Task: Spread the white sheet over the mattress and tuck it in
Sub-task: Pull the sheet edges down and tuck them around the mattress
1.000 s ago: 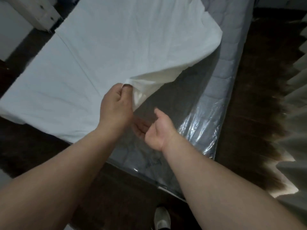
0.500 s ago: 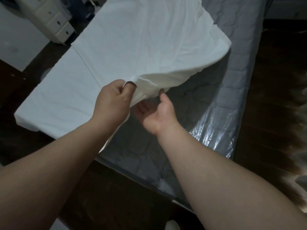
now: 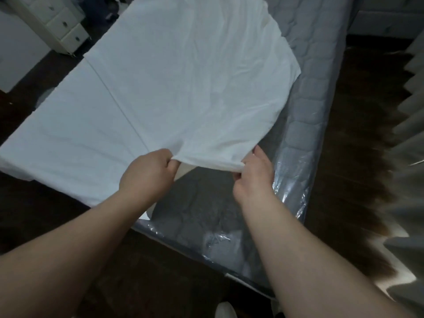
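The white sheet [image 3: 174, 88] lies over the left and middle of the grey quilted mattress [image 3: 319, 115], which is wrapped in clear plastic. The sheet's near right part is lifted off the mattress. My left hand [image 3: 149, 177] grips the raised front edge of the sheet. My right hand [image 3: 254, 173] pinches the same edge a little to the right. The edge is stretched between the two hands. The mattress's right strip and near corner are bare under the plastic.
A white drawer unit [image 3: 57, 24] stands at the far left. Dark wooden floor [image 3: 358, 145] runs along the right side of the bed. A pleated pale curtain [image 3: 410, 180] hangs at the right edge. A white shoe [image 3: 226, 311] shows at the bottom.
My right hand rose from below the sheet and took hold of its front edge. Both hands have drawn the edge toward me and spread it wider to the right.
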Demonstrator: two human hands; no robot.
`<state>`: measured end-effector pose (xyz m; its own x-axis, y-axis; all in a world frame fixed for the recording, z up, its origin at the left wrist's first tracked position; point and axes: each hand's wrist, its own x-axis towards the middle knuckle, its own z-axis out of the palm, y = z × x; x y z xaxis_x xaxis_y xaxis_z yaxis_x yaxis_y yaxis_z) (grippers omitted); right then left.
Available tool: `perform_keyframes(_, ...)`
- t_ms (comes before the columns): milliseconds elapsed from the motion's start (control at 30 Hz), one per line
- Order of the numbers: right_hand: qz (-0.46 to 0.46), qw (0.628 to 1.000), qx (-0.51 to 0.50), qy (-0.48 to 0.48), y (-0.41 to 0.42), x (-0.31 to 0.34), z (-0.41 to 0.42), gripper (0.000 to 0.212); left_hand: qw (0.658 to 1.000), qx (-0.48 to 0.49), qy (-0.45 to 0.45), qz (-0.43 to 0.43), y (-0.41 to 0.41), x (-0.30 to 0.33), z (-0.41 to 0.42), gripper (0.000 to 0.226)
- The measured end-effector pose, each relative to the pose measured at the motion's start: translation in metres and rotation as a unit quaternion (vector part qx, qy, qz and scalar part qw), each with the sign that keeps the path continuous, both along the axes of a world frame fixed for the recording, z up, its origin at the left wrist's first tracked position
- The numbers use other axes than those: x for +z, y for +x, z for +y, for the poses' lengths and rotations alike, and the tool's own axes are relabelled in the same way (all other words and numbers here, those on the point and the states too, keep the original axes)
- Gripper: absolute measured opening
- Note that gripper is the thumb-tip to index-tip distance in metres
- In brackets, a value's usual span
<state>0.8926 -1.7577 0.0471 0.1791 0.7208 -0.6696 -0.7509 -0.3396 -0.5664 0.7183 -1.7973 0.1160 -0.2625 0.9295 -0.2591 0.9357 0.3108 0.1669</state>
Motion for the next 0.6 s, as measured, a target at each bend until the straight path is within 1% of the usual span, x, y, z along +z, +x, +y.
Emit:
perform_keyframes(33, -0.09, 0.996, 0.005, 0.01, 0.01, -0.001, -0.012, 0.055, 0.998, -0.004, -0.05, -0.034, 0.009, -0.004, -0.006, 0.014)
perform_keyframes(67, -0.183, 0.983, 0.023, 0.021, 0.015, 0.001, -0.025, 0.059, 0.994, -0.01, -0.077, -0.078, 0.016, -0.005, -0.011, 0.032)
perform_keyframes(100, -0.277, 0.959, 0.046, 0.042, 0.018, 0.005, -0.04, 0.06, 0.989, -0.019, -0.075, -0.129, 0.024, -0.006, -0.014, 0.051)
perform_keyframes(133, -0.364, 0.926, 0.067, 0.081, 0.02, 0.008, -0.057, 0.061, 0.982, -0.021, -0.056, -0.178, 0.037, -0.007, -0.016, 0.061)
perform_keyframes(167, -0.435, 0.886, 0.08, 0.141, 0.021, 0.009, -0.073, 0.06, 0.972, -0.017, -0.037, -0.23, 0.052, -0.005, -0.015, 0.061)
perform_keyframes(200, -0.488, 0.842, 0.092, 0.21, 0.017, 0.009, -0.086, 0.059, 0.955, 0.009, -0.039, -0.294, 0.066, -0.001, -0.014, 0.052)
perform_keyframes(233, -0.528, 0.799, 0.105, 0.268, 0.016, 0.006, -0.097, 0.057, 0.925, 0.049, -0.069, -0.37, 0.08, 0.002, -0.011, 0.038)
perform_keyframes(267, -0.557, 0.764, 0.119, 0.303, 0.017, 0.003, -0.106, 0.056, 0.882, 0.096, -0.118, -0.447, 0.094, 0.002, -0.007, 0.029)
perform_keyframes(300, -0.569, 0.749, 0.128, 0.316, 0.02, -0.001, -0.109, 0.056, 0.841, 0.133, -0.158, -0.5, 0.104, 0.004, -0.005, 0.027)
perform_keyframes(333, -0.562, 0.752, 0.134, 0.318, 0.025, -0.002, -0.108, 0.055, 0.817, 0.153, -0.177, -0.527, 0.108, 0.002, -0.002, 0.026)
perform_keyframes(400, -0.516, 0.777, 0.158, 0.323, 0.037, -0.002, -0.105, 0.053, 0.784, 0.186, -0.171, -0.567, 0.111, 0.001, 0.002, 0.026)
perform_keyframes(467, -0.457, 0.794, 0.207, 0.343, 0.043, 0.0, -0.104, 0.052, 0.754, 0.229, -0.149, -0.598, 0.111, -0.001, 0.006, 0.04)
perform_keyframes(500, -0.409, 0.812, 0.231, 0.347, 0.044, 0.001, -0.104, 0.05, 0.756, 0.238, -0.126, -0.596, 0.112, -0.002, 0.007, 0.041)
perform_keyframes(533, -0.349, 0.839, 0.249, 0.335, 0.043, 0.004, -0.103, 0.046, 0.774, 0.228, -0.095, -0.583, 0.114, -0.005, 0.008, 0.034)
perform_keyframes(567, -0.284, 0.872, 0.257, 0.305, 0.043, 0.007, -0.101, 0.04, 0.799, 0.215, -0.055, -0.558, 0.114, -0.009, 0.009, 0.027)
perform_keyframes(600, -0.223, 0.905, 0.249, 0.261, 0.044, 0.01, -0.096, 0.033, 0.821, 0.209, -0.018, -0.531, 0.113, -0.014, 0.01, 0.026)
